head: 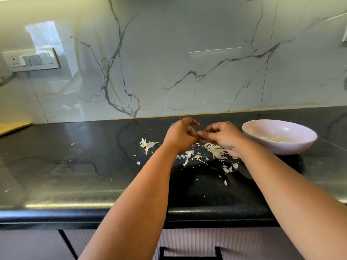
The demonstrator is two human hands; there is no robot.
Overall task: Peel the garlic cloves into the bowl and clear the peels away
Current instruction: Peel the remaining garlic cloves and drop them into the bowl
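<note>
Your left hand [179, 136] and right hand [222, 136] meet fingertip to fingertip above the counter [75, 166], pinching something too small to identify. One bowl [279, 136] sits right of them. Peels [214, 150] lie scattered, too many to count.

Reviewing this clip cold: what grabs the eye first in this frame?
The two hands meet above the middle of the black countertop, the left hand and right hand pinching something small between their fingertips, too small to identify. Beneath them lies a scatter of pale garlic peels. To the right stands a pale pink bowl with something yellowish inside.
</note>
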